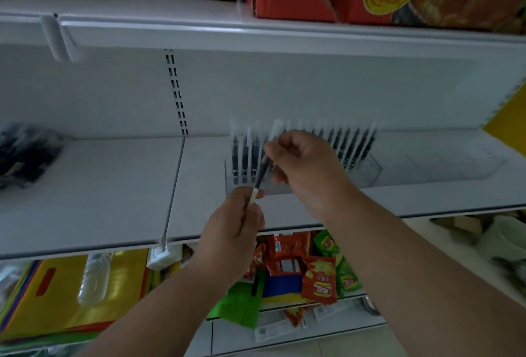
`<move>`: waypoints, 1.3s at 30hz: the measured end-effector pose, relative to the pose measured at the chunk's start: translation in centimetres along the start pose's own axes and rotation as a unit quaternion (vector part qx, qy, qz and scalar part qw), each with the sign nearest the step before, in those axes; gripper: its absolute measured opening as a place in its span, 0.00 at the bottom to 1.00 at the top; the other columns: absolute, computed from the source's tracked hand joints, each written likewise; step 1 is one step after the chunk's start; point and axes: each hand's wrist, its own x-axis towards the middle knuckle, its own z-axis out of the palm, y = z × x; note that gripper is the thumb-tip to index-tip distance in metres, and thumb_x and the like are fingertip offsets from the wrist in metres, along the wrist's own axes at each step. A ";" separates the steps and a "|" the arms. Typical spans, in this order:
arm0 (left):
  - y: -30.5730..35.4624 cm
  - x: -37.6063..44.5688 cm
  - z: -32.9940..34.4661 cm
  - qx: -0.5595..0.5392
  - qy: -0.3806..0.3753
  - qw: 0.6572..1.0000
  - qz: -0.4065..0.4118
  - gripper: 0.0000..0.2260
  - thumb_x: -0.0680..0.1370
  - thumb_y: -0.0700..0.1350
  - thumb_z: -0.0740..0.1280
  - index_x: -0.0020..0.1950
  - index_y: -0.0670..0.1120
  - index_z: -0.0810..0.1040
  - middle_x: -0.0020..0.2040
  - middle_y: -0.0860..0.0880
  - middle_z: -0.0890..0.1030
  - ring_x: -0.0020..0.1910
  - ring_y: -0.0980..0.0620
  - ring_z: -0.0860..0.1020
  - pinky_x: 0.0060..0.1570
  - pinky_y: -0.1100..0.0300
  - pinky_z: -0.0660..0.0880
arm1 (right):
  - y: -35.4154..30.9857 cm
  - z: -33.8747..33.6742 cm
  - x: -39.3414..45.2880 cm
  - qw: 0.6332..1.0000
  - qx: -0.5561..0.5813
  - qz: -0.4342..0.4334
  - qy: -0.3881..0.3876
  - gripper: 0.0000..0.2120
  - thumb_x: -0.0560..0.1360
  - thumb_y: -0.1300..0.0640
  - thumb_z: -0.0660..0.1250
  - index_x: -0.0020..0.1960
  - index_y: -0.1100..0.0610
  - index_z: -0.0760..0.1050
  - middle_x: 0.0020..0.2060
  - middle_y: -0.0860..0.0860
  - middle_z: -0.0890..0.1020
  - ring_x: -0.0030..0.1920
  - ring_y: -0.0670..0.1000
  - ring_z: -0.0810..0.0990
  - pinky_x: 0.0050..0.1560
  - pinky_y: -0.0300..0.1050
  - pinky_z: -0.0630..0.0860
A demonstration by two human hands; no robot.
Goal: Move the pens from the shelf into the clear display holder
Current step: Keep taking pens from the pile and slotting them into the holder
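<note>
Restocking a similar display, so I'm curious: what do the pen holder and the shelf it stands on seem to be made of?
Clear display holder: looks like transparent rigid plastic, perhaps acrylic; the pens and shelf show straight through its walls. Shelf: seemingly painted sheet metal, smooth matte white, with a slotted upright behind it, though the finish leaves that open.

Behind the right hand (307, 168), a clear plastic display holder (364, 170) packed with upright dark pens with white caps (345, 144) blocks the way to the white back panel (256, 92). Left of the left hand (236, 223), the white metal shelf (99, 186) lies bare as far as a thin wire divider (173, 194); beyond it sits a blurred dark pile (25, 154). Right of the right hand, the holder's far compartments (455, 163) stand unfilled. Overhead, the upper white shelf (284, 37) caps the headroom.
</note>
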 end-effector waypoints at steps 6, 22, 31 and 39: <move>-1.5 2.6 -0.9 0.335 0.042 0.929 0.152 0.18 0.80 0.50 0.59 0.66 0.44 0.72 0.62 0.47 0.74 0.62 0.49 0.70 0.63 0.55 0.67 | -0.5 -3.9 1.3 0.972 -0.093 -0.113 0.183 0.04 0.78 0.57 0.68 0.46 0.57 0.78 0.35 0.49 0.83 0.35 0.43 0.81 0.36 0.34 0.75; -2.5 4.5 0.5 0.443 0.039 0.880 0.168 0.24 0.70 0.46 0.71 0.66 0.44 0.76 0.60 0.48 0.78 0.59 0.49 0.71 0.60 0.53 0.72 | 4.5 -0.7 4.5 0.924 -0.346 -0.162 0.016 0.08 0.81 0.54 0.64 0.45 0.54 0.70 0.36 0.47 0.73 0.38 0.49 0.73 0.37 0.42 0.64; -2.4 4.2 0.8 0.448 0.058 0.880 0.145 0.25 0.70 0.47 0.66 0.67 0.45 0.76 0.60 0.49 0.77 0.59 0.50 0.71 0.60 0.55 0.70 | 4.9 -0.7 3.9 0.949 -0.284 -0.134 0.042 0.10 0.78 0.49 0.68 0.49 0.56 0.74 0.40 0.49 0.80 0.40 0.49 0.78 0.42 0.47 0.77; -2.1 4.0 1.0 0.385 0.088 0.910 0.124 0.26 0.73 0.51 0.58 0.69 0.44 0.74 0.63 0.48 0.76 0.63 0.51 0.70 0.63 0.53 0.70 | 3.0 -3.2 1.9 0.926 -0.270 -0.262 -0.020 0.11 0.77 0.51 0.69 0.54 0.56 0.75 0.44 0.47 0.76 0.40 0.44 0.73 0.41 0.40 0.71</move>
